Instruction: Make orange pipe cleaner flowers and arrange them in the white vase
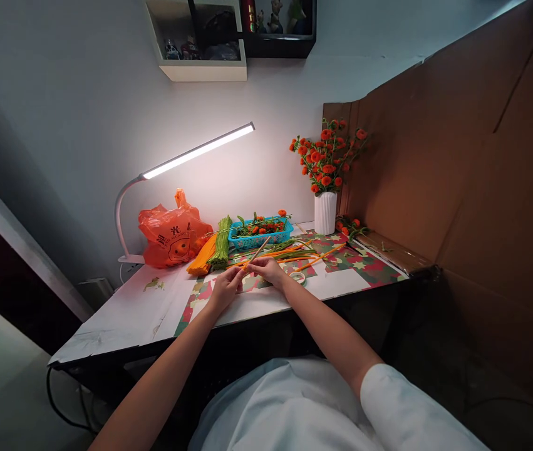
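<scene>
My left hand [227, 285] and my right hand [269, 270] meet over the middle of the desk [120, 313], fingers pinched together on a thin orange stem [257, 252] that slants up and away from them. Loose orange and green stems [301, 252] lie just beyond my right hand. A small roll of tape [298, 276] sits right of my right wrist. Behind the hands stands a blue basket [260, 233] with orange flowers and green leaves in it. Left of the basket lie bundles of green stems [222, 241] and orange stems [201, 255].
A white vase [325, 212] of orange flowers stands at the back right. An orange plastic bag [171, 233] lies under a lit desk lamp [198, 150]. A brown cardboard wall [458, 188] borders the right side. Wall shelves [200, 44] hang above.
</scene>
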A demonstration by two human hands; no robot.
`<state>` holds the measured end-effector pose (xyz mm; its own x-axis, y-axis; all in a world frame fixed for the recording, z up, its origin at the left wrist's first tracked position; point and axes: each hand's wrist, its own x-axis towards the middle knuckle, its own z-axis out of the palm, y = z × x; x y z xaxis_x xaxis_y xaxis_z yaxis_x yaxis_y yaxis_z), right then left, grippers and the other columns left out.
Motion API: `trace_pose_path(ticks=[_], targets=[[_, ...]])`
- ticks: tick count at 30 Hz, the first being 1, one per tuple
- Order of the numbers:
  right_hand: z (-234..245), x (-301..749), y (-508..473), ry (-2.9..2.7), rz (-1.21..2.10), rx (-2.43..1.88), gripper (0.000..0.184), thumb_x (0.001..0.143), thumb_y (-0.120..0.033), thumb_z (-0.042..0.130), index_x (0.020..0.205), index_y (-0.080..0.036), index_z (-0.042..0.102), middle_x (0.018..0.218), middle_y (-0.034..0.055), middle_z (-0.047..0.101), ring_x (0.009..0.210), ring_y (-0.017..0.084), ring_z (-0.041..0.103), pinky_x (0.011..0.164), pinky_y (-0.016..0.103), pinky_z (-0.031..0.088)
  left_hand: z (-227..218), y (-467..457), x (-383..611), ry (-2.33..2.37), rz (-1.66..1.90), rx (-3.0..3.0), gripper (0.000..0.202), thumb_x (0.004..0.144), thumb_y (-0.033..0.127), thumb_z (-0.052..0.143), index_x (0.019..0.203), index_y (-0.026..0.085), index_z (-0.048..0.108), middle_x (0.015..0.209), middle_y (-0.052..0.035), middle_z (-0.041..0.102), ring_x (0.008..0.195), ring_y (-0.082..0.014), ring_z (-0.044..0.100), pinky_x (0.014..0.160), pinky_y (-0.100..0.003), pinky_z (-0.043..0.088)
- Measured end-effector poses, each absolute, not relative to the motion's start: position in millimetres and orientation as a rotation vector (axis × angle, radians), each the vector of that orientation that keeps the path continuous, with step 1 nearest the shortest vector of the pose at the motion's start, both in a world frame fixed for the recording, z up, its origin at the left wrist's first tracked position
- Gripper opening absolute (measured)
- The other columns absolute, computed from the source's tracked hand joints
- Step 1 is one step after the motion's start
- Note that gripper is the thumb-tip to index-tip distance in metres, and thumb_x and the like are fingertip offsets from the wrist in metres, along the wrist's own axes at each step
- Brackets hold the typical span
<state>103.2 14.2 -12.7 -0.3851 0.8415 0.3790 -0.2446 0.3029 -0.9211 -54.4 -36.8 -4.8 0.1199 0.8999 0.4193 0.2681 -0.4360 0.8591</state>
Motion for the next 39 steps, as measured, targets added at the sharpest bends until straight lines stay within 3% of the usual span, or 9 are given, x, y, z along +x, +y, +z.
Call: trace_pose_path(ticks=[8,15,20,26,33,39], targets=[[-12.0,101.1,15.1,-1.501,1.334,-0.570,0.042,0.051,-0.051,0.080,0.071,-0.015,0.071,0.064,0.0007,0.063,0.059,0.011,0.051,0.059,0.026,0.040,-3.6,-32.4,-56.9,0.921,1.171,1.323,0.040,0.064,0.052,0.073,0.069,0.017,0.053,0.049,0.0095,0.034,0.041,-0.0053,0.034,0.041,-0.019,0.030],[-12.5,101.4,16.4,-1.467,1.336,-0.592,0.041,0.051,-0.051,0.081,0.069,-0.015,0.071,0.063,-0.0002,0.063,0.058,0.009,0.050,0.059,0.024,0.040,-4.6,-37.9,-53.2,1.159,1.369,1.736,0.040,0.065,0.050,0.074,0.084,0.018,0.061,0.058,0.0042,0.056,0.050,-0.0109,0.053,0.049,-0.022,0.042],[-14.1,100.5,16.9,-1.478,1.317,-0.631,0.043,0.052,-0.052,0.080,0.068,-0.014,0.071,0.062,0.0011,0.064,0.058,0.010,0.051,0.058,0.024,0.039,-5.4,-38.6,-53.9,1.264,1.525,1.851,0.033,0.072,0.050,0.067,0.074,0.018,0.064,0.058,0.0013,0.059,0.048,-0.0115,0.055,0.047,-0.022,0.042],[-8.3,103.6,10.6,-1.532,1.313,-0.586,0.046,0.053,-0.057,0.078,0.071,-0.015,0.071,0.066,0.0013,0.065,0.058,0.010,0.051,0.058,0.024,0.040,-3.1,-34.4,-58.6,1.127,1.262,1.715,0.044,0.073,0.059,0.062,0.076,0.016,0.063,0.050,0.0025,0.054,0.045,-0.0104,0.051,0.046,-0.022,0.042],[-11.1,101.9,13.7,-1.515,1.258,-0.642,0.048,0.052,-0.059,0.078,0.063,-0.014,0.065,0.057,-0.0009,0.058,0.055,0.009,0.048,0.055,0.024,0.038,-8.1,-29.9,-57.4,0.974,1.122,1.478,0.047,0.070,0.063,0.064,0.066,0.016,0.056,0.045,0.0071,0.040,0.040,-0.0088,0.046,0.044,-0.021,0.041],[-16.5,100.6,18.7,-1.482,1.216,-0.698,0.048,0.053,-0.059,0.077,0.063,-0.014,0.065,0.057,-0.0009,0.057,0.055,0.010,0.048,0.055,0.024,0.038,-4.5,-38.4,-53.5,1.104,1.310,1.719,0.044,0.063,0.054,0.075,0.080,0.016,0.061,0.065,0.0001,0.062,0.052,-0.0123,0.058,0.050,-0.024,0.048]])
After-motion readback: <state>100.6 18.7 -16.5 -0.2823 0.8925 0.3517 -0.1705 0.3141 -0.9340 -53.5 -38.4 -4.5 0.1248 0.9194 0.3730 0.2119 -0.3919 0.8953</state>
